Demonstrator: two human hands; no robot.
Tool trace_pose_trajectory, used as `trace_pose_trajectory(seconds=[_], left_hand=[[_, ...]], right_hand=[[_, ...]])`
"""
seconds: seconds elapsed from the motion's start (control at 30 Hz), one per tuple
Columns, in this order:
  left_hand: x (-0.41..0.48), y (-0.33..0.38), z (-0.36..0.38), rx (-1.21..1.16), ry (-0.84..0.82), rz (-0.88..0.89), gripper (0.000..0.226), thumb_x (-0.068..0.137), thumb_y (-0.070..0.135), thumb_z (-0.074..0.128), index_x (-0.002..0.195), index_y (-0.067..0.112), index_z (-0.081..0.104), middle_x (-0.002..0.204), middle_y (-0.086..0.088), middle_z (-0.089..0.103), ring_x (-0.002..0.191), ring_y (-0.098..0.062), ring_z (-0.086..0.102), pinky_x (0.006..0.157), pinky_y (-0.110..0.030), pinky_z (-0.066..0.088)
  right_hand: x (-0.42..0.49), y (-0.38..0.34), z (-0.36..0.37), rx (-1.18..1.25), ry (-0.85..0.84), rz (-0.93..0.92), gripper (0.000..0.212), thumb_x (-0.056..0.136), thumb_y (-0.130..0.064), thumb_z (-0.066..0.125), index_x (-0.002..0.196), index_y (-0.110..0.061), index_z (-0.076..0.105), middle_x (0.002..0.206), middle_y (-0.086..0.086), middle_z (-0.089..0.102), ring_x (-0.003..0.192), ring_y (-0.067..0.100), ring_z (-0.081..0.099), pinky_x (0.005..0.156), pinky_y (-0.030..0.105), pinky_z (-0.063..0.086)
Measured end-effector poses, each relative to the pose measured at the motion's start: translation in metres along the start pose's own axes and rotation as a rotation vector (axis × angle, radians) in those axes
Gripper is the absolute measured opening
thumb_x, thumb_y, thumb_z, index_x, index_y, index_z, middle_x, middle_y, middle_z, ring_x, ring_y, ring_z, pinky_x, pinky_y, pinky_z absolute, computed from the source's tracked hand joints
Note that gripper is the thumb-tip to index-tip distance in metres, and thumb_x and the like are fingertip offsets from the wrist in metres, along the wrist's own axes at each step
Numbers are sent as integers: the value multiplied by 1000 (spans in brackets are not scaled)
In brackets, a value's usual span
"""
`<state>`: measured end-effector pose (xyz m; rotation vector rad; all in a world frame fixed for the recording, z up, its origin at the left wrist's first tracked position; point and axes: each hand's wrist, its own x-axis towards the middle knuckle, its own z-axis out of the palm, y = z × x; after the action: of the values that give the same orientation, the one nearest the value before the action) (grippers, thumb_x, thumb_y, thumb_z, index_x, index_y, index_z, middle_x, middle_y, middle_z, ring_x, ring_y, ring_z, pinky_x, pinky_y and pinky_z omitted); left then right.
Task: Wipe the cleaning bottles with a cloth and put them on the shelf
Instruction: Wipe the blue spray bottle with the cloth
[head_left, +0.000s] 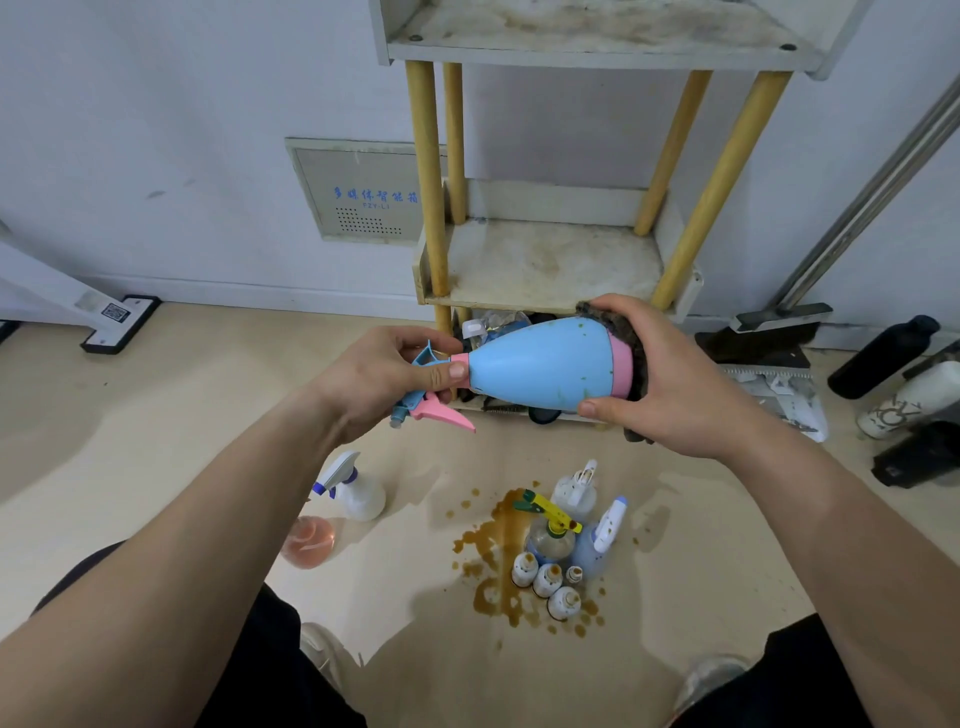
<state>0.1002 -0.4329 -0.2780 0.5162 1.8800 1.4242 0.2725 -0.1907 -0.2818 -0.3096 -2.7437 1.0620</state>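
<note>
A light blue spray bottle (540, 366) with a pink base and pink trigger lies sideways in the air in front of the shelf (545, 265). My left hand (384, 376) grips its neck and spray head. My right hand (675, 374) presses a dark cloth (631, 340) against the bottle's pink base, its thumb under the bottle's body. The bottle shows small dark specks. Both visible shelf boards are stained and bare.
On the floor below stand several bottles: a white sprayer (356, 488), a pink round bottle (307, 541), a yellow-trigger sprayer (550, 525) and small white bottles (548, 582) in a brown spill (493, 561). Dark and white bottles (904, 374) lie at the right, beside a broom and dustpan (763, 338).
</note>
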Motion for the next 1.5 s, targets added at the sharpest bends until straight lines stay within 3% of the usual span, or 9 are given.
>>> trace_pose_trajectory(seconds=[0.1, 0.3, 0.5, 0.67, 0.83, 1.0, 1.17, 1.37, 1.5], left_hand=[[-1, 0, 1, 10, 38, 25, 44, 67, 28, 80, 105, 8, 68, 76, -14, 68, 67, -26, 63, 51, -29, 48], [-6, 1, 15, -203, 58, 24, 34, 85, 9, 73, 115, 6, 58, 93, -15, 63, 68, -24, 67, 62, -32, 59], [-9, 1, 16, -184, 112, 136, 33, 93, 3, 66, 122, 7, 52, 111, -24, 60, 80, -34, 75, 64, -35, 62], [-10, 4, 17, -153, 177, 189, 31, 92, 5, 70, 117, 11, 55, 112, -17, 59, 84, -39, 75, 69, -43, 64], [-13, 5, 34, -79, 185, 272, 28, 90, 1, 70, 109, 16, 55, 101, -11, 54, 67, -17, 72, 58, -33, 62], [-15, 7, 36, 7, 221, 323, 30, 88, 3, 75, 105, 18, 54, 100, -11, 57, 65, -15, 70, 57, -35, 62], [-20, 10, 42, 51, 217, 346, 29, 86, -1, 76, 98, 13, 53, 101, -15, 55, 65, -8, 61, 50, -28, 58], [-14, 5, 49, 129, 207, 350, 29, 85, 5, 79, 99, 10, 55, 99, -15, 59, 73, -21, 67, 51, -39, 61], [-13, 3, 57, 134, 205, 338, 28, 85, 6, 79, 96, 14, 55, 96, -11, 59, 76, -28, 67, 52, -41, 61]], right_hand=[[-1, -3, 0, -47, 45, -13, 87, 75, -38, 84, 147, -33, 35, 138, -15, 41, 121, 4, 45, 95, 23, 41], [0, -8, 0, 87, 179, -41, 51, 94, -22, 36, 144, -24, 49, 133, -11, 54, 115, -13, 48, 96, 12, 37], [-2, -13, 7, -123, 289, -36, 52, 98, -29, 39, 149, -23, 40, 146, -3, 54, 131, 16, 50, 100, 34, 43], [-6, -27, 20, -302, 442, -183, 32, 97, -20, 59, 127, -12, 64, 154, 8, 46, 139, 24, 46, 109, 34, 42], [-8, -43, 59, -563, 365, -386, 36, 99, -24, 53, 129, -7, 65, 145, 15, 56, 139, 32, 49, 121, 50, 28], [1, -34, 48, -595, 368, -233, 41, 103, -37, 40, 135, -22, 62, 143, -1, 58, 132, 21, 53, 118, 62, 21], [13, -14, 24, -236, 379, 25, 32, 106, -26, 42, 128, -17, 65, 124, 0, 67, 113, 19, 59, 88, 30, 40], [9, -41, 56, -343, 356, -210, 36, 102, -28, 43, 125, -15, 68, 128, 1, 66, 121, 16, 55, 103, 31, 39], [15, -31, 48, -333, 312, -209, 30, 103, -25, 45, 120, -16, 69, 119, 0, 69, 110, 19, 60, 91, 32, 44]])
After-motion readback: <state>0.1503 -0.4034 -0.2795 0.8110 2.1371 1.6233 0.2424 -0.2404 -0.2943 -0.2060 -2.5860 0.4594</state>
